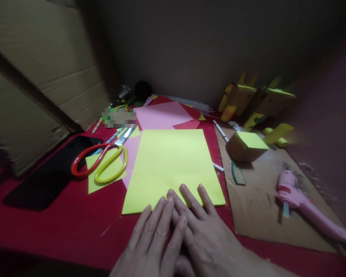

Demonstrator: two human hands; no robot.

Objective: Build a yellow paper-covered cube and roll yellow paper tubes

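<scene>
A sheet of yellow paper [173, 165] lies flat on the red tabletop in front of me. My right hand [203, 227] rests at its near edge with fingers spread on the paper. Beside it, my left hand [157, 238] lies with fingers stretched out, their tips at the sheet's near edge and touching the right hand. Neither hand holds anything. Left of the sheet are scissors [111, 157] with one red and one yellow handle loop, lying over a smaller yellow paper piece [95, 184].
A black phone-like slab [54, 173] lies at left, near cardboard [46, 57]. Pink paper [164, 115] lies behind the sheet. At right, a cardboard mat [248, 215] bears a pink glue gun [302, 204] and a yellow-topped box [245, 148]. Cardboard figures [240, 96] stand behind.
</scene>
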